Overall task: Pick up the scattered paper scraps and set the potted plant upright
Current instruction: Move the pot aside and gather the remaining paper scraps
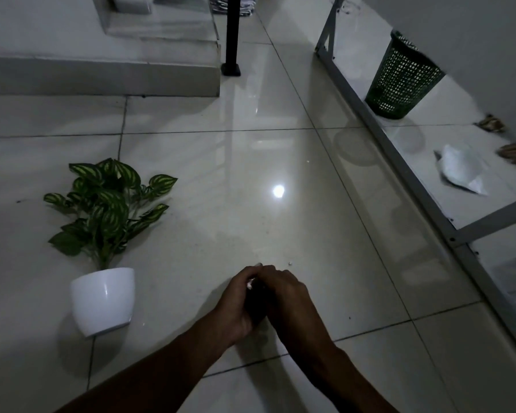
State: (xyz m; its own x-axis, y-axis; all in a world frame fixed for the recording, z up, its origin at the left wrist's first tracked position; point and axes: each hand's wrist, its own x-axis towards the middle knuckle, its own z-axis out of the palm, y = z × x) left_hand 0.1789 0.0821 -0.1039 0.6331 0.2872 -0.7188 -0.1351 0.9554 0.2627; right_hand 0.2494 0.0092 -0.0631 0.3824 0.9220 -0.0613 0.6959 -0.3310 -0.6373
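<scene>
While both hands meet low over the tiled floor, the left hand and right hand close together around white paper scraps. Left of them, the potted plant stands upright.

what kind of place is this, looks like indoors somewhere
Probably an indoor room or hallway in a home: glossy pale floor tiles, a green perforated plastic waste basket by the wall, and a leafy plant in a white pot.
</scene>
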